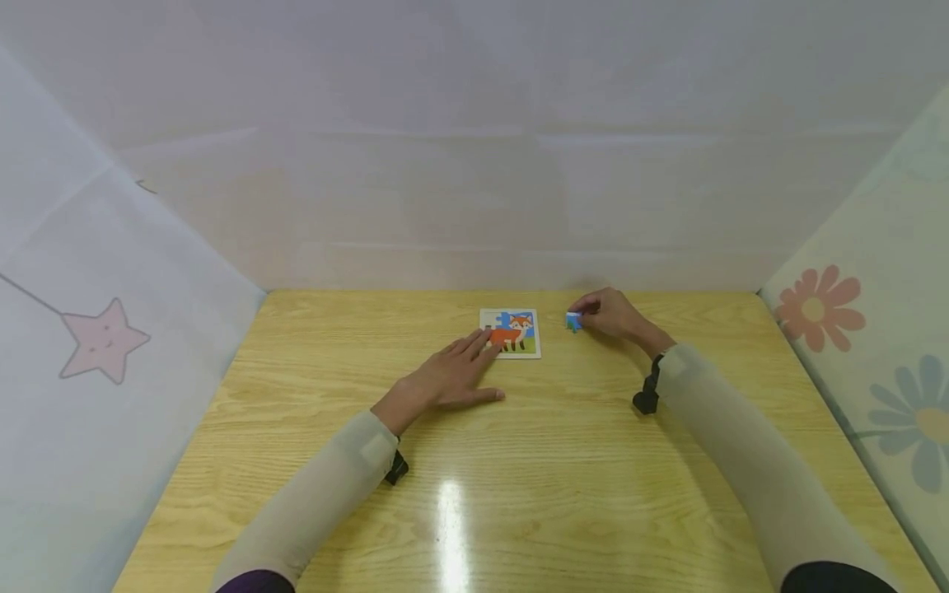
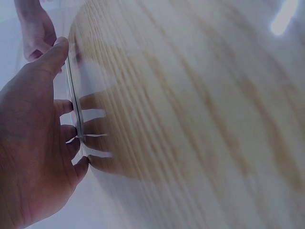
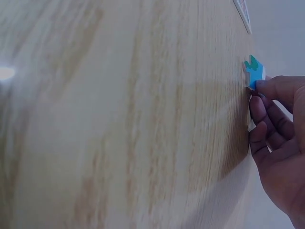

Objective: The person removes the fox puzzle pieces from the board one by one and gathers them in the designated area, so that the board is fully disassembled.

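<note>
A small square fox puzzle (image 1: 511, 332) lies on the wooden table (image 1: 519, 461) near its far edge. My left hand (image 1: 452, 377) lies flat beside it, fingers straight, with fingertips (image 2: 71, 138) resting on the puzzle's left edge (image 2: 75, 109). To the puzzle's right, my right hand (image 1: 611, 315) pinches a loose blue and green puzzle piece (image 1: 574, 321) between thumb and fingers, close to the tabletop. The right wrist view shows the puzzle piece (image 3: 254, 74) at the fingertips (image 3: 267, 88), with the puzzle's corner (image 3: 242, 12) beyond it.
White fabric walls enclose the table at the back and left; a flower-patterned panel (image 1: 875, 346) stands on the right. The table's near half is bare wood with a light glare (image 1: 454, 527).
</note>
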Demonstrator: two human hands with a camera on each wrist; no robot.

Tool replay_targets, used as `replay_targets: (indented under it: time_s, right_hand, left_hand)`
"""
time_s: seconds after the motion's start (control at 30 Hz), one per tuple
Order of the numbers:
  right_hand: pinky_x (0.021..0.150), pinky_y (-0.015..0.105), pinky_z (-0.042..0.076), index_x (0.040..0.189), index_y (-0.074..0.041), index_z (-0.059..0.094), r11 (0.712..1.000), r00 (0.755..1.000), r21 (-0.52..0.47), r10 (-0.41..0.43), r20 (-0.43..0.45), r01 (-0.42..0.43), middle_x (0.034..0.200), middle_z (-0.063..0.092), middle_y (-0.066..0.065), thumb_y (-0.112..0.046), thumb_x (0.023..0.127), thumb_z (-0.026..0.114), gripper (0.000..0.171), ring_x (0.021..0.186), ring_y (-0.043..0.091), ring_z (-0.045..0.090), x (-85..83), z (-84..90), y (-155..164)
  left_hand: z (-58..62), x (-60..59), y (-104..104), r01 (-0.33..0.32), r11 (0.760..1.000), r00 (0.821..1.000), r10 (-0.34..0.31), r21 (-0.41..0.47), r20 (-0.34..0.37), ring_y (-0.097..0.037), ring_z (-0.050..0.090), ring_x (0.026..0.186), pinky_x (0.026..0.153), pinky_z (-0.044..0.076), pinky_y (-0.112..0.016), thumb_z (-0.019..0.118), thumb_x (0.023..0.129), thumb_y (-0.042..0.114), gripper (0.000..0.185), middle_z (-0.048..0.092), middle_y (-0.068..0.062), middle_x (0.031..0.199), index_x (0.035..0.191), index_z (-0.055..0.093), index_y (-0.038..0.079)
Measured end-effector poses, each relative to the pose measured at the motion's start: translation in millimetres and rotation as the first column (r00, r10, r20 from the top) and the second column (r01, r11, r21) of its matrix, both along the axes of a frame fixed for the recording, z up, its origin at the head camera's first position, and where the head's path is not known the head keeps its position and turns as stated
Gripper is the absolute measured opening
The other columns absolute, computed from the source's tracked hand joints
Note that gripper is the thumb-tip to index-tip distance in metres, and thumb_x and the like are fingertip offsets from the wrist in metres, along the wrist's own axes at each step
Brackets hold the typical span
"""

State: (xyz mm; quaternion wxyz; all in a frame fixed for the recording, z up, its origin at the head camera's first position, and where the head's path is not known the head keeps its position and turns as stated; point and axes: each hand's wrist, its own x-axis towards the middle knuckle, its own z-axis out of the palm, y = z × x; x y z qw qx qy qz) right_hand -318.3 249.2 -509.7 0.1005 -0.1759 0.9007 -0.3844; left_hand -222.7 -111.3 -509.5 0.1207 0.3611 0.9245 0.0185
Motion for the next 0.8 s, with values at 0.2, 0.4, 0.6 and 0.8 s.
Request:
replay_targets:
  time_s: [0.2,0.4,0.6,0.8]
  right_hand:
    - [0.094,0.05,0.058,0.119,0.001,0.078,1.0,1.0,0.006,-0.011,-0.019,0.011,0.117,0.076,0.02,-0.001,0.098,0.07,0.023,0.106,0.034,0.07,0.9,-1.8,-1.9]
    - [0.097,0.051,0.057,0.119,0.001,0.078,1.0,0.999,0.01,-0.002,-0.037,0.002,0.117,0.077,0.019,-0.003,0.099,0.071,0.021,0.108,0.034,0.07,-1.7,-5.0,-1.4]
    - [0.098,0.053,0.056,0.119,0.0,0.078,1.0,0.999,0.02,0.009,-0.05,-0.008,0.119,0.076,0.019,-0.003,0.1,0.07,0.021,0.111,0.035,0.07,-3.3,-4.5,-0.9]
    - [0.098,0.053,0.057,0.119,0.001,0.079,1.0,0.996,0.007,0.006,-0.091,-0.005,0.118,0.076,0.019,-0.004,0.1,0.07,0.022,0.11,0.036,0.069,-3.7,0.8,-6.3]
  left_hand:
    - [-0.3,0.0,0.6,0.0,1.0,1.0,0.0,0.009,0.007,-0.031,0.005,0.165,0.132,0.017,-0.048,0.037,0.105,0.074,0.094,0.002,-0.016,0.178,0.172,0.011,0.013]
    - [-1.6,-0.7,0.4,-0.013,1.0,1.0,0.013,0.014,0.005,-0.03,0.005,0.165,0.132,0.017,-0.047,0.037,0.104,0.075,0.095,0.002,-0.015,0.178,0.172,0.01,0.015]
    - [-0.9,-0.6,0.0,-0.013,1.0,1.0,0.013,0.008,0.004,-0.029,0.005,0.165,0.132,0.017,-0.046,0.037,0.104,0.075,0.095,0.002,-0.015,0.179,0.172,0.008,0.015]
    - [-0.4,-1.1,-0.4,-0.015,1.0,1.0,0.015,0.012,0.019,-0.029,0.005,0.165,0.133,0.016,-0.046,0.037,0.105,0.075,0.094,0.002,-0.014,0.179,0.172,0.008,0.016]
